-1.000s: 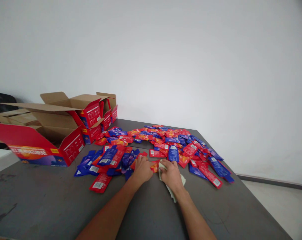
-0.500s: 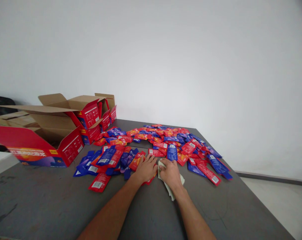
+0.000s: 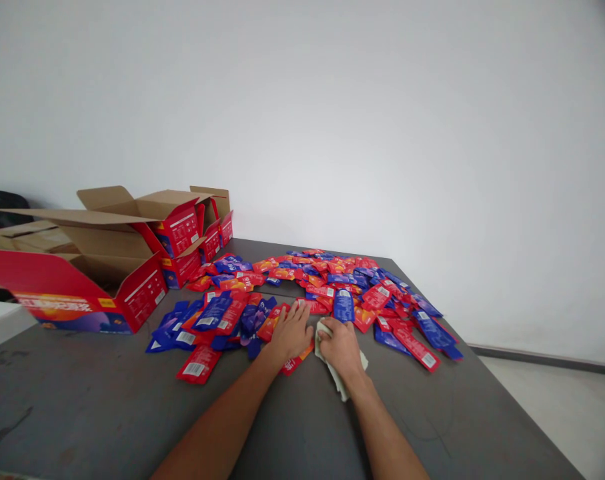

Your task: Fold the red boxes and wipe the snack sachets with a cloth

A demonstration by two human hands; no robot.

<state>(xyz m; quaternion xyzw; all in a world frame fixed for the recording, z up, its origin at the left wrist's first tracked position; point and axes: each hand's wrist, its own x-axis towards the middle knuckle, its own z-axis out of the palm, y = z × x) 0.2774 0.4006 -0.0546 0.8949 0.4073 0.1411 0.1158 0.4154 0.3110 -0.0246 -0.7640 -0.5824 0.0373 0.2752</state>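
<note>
My left hand (image 3: pixel 291 331) lies flat with its fingers stretched out on a red sachet (image 3: pixel 296 361) at the near edge of a pile of red and blue sachets (image 3: pixel 342 287). Right beside it, my right hand (image 3: pixel 338 345) is closed on a pale green cloth (image 3: pixel 340 381) that is pressed to the grey table (image 3: pixel 107 413). The two hands almost touch. More sachets (image 3: pixel 215 320) lie to the left of my left hand, with one red sachet (image 3: pixel 198 365) nearest me.
Several open red cardboard boxes (image 3: pixel 82 280) with raised flaps stand at the table's left and back left (image 3: pixel 202 227). A white wall rises behind. The table's right edge drops to a light floor (image 3: pixel 557 407).
My left hand has opened flat and drawn a red sachet toward me out of the pile. The right hand with the cloth has barely shifted.
</note>
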